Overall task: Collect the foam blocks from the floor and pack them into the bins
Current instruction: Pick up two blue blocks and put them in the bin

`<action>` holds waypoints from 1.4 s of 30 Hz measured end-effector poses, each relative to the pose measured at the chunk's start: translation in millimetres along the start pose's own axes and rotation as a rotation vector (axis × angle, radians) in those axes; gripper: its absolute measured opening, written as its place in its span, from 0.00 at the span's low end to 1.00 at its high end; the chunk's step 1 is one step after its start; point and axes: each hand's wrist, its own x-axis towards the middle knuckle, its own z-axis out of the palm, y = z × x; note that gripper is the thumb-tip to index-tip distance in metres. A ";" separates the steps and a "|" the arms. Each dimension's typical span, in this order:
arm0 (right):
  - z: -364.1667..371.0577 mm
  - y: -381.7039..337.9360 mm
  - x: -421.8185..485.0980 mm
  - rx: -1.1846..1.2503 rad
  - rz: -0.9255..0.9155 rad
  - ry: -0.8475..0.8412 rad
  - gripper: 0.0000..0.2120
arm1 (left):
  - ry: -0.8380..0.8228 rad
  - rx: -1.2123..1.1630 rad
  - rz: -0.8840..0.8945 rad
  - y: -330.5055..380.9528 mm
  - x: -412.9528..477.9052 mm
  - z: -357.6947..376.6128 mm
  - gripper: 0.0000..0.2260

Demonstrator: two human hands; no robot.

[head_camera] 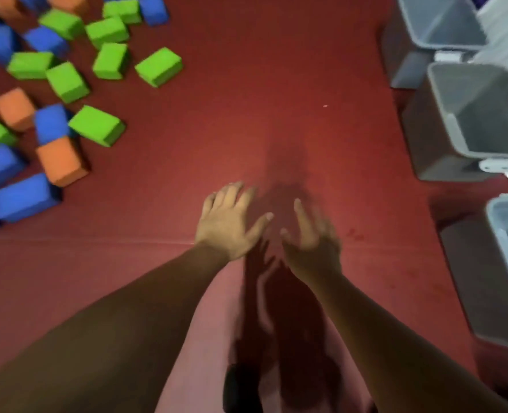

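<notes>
We look down on a red floor (276,84) that fills almost the whole view, matte and softly padded in look. A faint seam (82,239) runs across it from the left edge toward the middle. A tiny pale speck (325,106) lies on the bare red, right of centre. Dark shadows (279,308) fall on the floor in the lower middle. At the bottom edge we see a dark shape (238,389), too blurred to tell what it is.
</notes>
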 end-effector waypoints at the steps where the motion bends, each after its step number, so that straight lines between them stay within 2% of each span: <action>1: 10.1 -31.0 9.0 -0.046 -0.047 -0.010 0.32 | 0.014 0.000 -0.048 -29.2 -2.3 -10.9 0.36; 6: 62.5 -164.0 34.8 -0.221 -0.264 -0.068 0.35 | 0.075 -0.031 -0.240 -156.9 -23.7 -56.8 0.36; 8: 80.7 -196.6 44.1 -0.236 -0.282 -0.095 0.35 | 0.099 -0.036 -0.300 -189.8 -28.8 -68.6 0.35; 16: 176.1 -333.1 102.9 -0.321 -0.554 -0.193 0.34 | 0.143 -0.057 -0.582 -352.6 -29.3 -107.8 0.37; 25: 287.0 -497.0 186.9 -0.360 -0.675 -0.414 0.34 | 0.187 -0.100 -0.786 -527.4 17.7 -142.1 0.37; 32: 353.4 -617.4 204.8 -0.375 -0.784 -0.521 0.37 | 0.237 -0.138 -0.924 -643.9 -3.0 -173.2 0.37; 38: 423.2 -715.5 207.0 -0.385 -0.824 -0.537 0.35 | 0.243 -0.101 -0.988 -759.3 -30.6 -186.9 0.37; 42: 485.1 -763.1 195.7 -0.416 -0.827 -0.526 0.38 | 0.172 -0.117 -1.022 -836.9 -43.4 -175.5 0.38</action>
